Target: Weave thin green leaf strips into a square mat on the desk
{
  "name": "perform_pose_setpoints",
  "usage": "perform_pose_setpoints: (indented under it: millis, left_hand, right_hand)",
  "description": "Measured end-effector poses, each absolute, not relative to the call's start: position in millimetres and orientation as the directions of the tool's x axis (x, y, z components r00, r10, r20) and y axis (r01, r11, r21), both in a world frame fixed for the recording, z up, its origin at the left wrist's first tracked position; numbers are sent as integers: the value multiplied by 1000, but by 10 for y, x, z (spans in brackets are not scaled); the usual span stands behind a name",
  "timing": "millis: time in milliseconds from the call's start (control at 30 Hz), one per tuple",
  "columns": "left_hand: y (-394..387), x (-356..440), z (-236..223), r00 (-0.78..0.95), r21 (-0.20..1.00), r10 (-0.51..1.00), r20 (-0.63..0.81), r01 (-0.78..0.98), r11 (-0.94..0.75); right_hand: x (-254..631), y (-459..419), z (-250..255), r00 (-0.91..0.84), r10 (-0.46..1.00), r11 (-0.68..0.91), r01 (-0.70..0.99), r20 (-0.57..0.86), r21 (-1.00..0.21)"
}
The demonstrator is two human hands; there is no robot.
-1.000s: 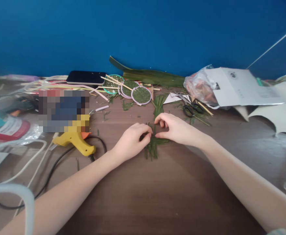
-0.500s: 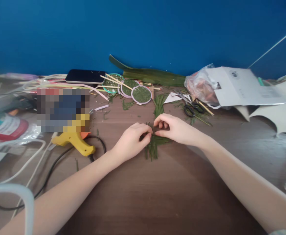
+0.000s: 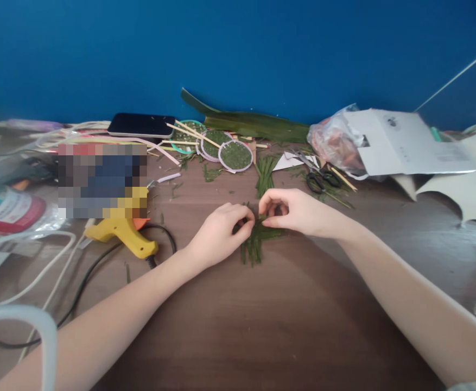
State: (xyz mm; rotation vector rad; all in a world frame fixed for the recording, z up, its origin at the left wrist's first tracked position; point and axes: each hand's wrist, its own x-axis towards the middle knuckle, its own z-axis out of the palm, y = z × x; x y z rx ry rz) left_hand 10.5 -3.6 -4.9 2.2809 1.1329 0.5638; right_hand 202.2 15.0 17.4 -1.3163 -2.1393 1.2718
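- Head view, from the left: a yellow glue gun (image 3: 142,245) lies on the desk (image 3: 254,331), well apart from my fingertips; a pixelated patch hides its front. Farther back lie a dark phone (image 3: 142,125) and round green discs (image 3: 236,156) with pale rims.
- My left grip (image 3: 221,233) has hardly moved over the last second. Thumb and forefinger are brought together in a pinch on the edge of the green leaf strips (image 3: 253,252).
- Those strips lie crossed on the desk between my two hands, some pointing towards me, others off to the right beneath my right fingers.
- My right grip (image 3: 294,212) has shifted slightly to the right, so the space between my two sets of fingertips is a little wider. I take that as one hand steadying the strips while the other works at them.
- As for pose, both forearms slant inward from the lower corners, wrists low. My right fingers are curled, thumb and forefinger slightly parted; a bit of green shows at their tips, but I can't tell whether it is held.
- Behind my right fingers lies a loose bundle of strips (image 3: 265,176); farther right, black-handled scissors (image 3: 316,182), then a folded white card (image 3: 400,144).
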Motion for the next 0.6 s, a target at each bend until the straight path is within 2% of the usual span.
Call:
perform_pose_setpoints:
  millis: [167,400,600]
  left_hand:
    - [-45,105,-38,557,610,818,144,601,-516]
    - [-35,94,-55,575,620,802,162,573,-536]
    - [-31,96,-65,588,600,788,184,568,-564]
  right_hand:
    - [2039,153,176,-522,839,154,496,-152,-855]
    - [2057,170,228,-463,871,129,536,-163,-834]
    - [2089,175,251,-474,871,167,537,-132,-827]
